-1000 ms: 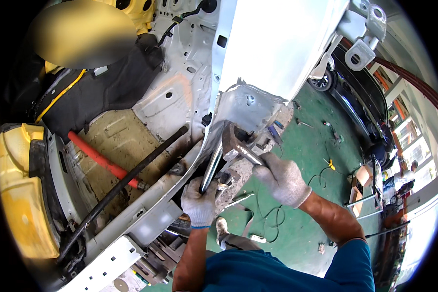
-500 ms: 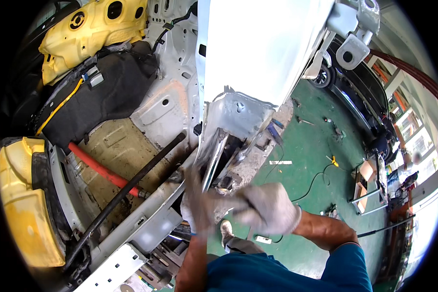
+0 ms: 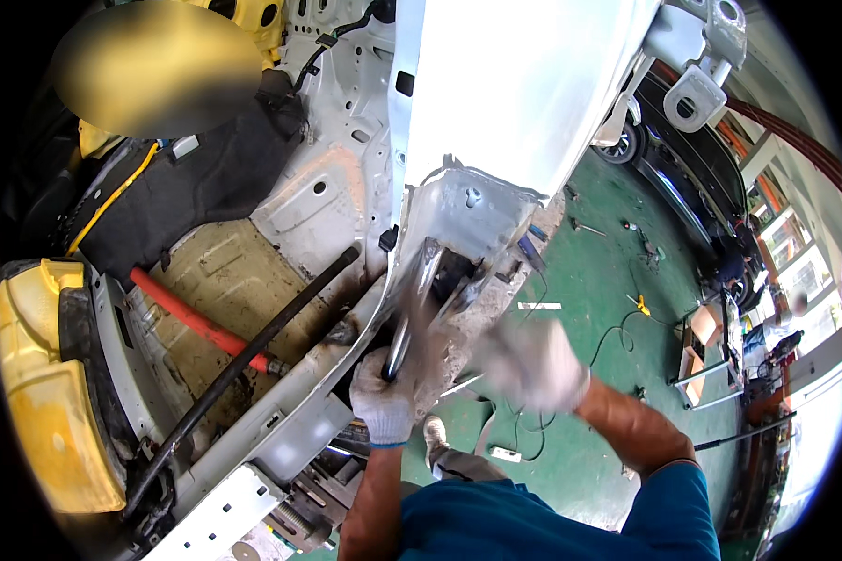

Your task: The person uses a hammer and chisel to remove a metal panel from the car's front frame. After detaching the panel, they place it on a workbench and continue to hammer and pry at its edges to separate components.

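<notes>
My gloved left hand (image 3: 384, 397) is closed around a shiny metal bar (image 3: 408, 327) that leans into an opening in the car's sill. My gloved right hand (image 3: 531, 366) grips a hammer (image 3: 430, 327); both are smeared by motion, and the hammer's head hangs over the bar just above my left hand. Beyond the bar's upper end is a dented grey panel (image 3: 472, 210) at the foot of a white pillar (image 3: 505, 75).
Inside the body shell lie a red tube (image 3: 187, 309) and a long black bar (image 3: 253, 351), beside yellow foam (image 3: 56, 421). Tools and cables (image 3: 608, 346) lie on the green floor (image 3: 580, 280). A dark car (image 3: 683, 187), a trolley (image 3: 711, 346) and a blurred person (image 3: 776, 327) are at the right.
My right hand and the hammer swung down and left toward my left hand, then moved back slightly up and right. My left hand stays closed on the bar.
</notes>
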Motion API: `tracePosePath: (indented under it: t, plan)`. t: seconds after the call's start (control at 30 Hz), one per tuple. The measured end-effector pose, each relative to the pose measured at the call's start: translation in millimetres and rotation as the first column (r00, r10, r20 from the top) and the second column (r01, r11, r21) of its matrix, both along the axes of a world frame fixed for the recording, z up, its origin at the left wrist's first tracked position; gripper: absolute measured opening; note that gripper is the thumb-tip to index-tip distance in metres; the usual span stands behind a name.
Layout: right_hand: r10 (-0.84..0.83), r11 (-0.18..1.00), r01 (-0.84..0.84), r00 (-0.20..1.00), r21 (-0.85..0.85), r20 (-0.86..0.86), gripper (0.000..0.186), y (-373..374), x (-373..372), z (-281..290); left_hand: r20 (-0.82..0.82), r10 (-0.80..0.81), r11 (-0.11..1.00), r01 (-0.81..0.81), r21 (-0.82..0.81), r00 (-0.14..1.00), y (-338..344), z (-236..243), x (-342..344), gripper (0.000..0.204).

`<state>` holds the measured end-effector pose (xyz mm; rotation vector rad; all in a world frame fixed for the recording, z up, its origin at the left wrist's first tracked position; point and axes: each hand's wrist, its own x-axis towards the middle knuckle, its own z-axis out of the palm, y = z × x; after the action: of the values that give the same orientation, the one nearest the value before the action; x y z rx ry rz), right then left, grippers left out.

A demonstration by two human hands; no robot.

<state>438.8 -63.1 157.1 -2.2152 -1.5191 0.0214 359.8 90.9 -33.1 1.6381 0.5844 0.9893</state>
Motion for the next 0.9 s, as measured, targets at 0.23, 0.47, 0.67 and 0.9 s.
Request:
tracePosePath:
  t: [0.23,0.47,0.67,0.9]
  plan:
    - [-0.107,0.991,0.117,0.985,0.068,-0.135,0.045,0.8,-10.2,-6.5,0.046,0.007,0.995,-0.012,0.102,0.999,7.8,-13.2,0.3,0.02]
    - [-0.141,0.99,0.143,0.956,-0.009,-0.258,0.049,-50.7,-13.0,-26.0,-0.12,0.109,0.965,-0.076,0.25,0.987,6.6,29.1,-28.7,0.026]
    - [-0.32,0.947,0.308,0.919,-0.087,-0.229,0.046,-61.4,-7.6,-20.3,-0.201,-0.033,0.999,0.038,0.023,0.979,-8.1,35.1,-34.6,0.024]
    - [-0.287,0.954,0.282,0.957,-0.101,-0.043,0.036,-64.1,3.1,1.8,-0.06,-0.041,0.988,0.031,-0.151,0.997,-53.2,17.0,-12.7,0.026]
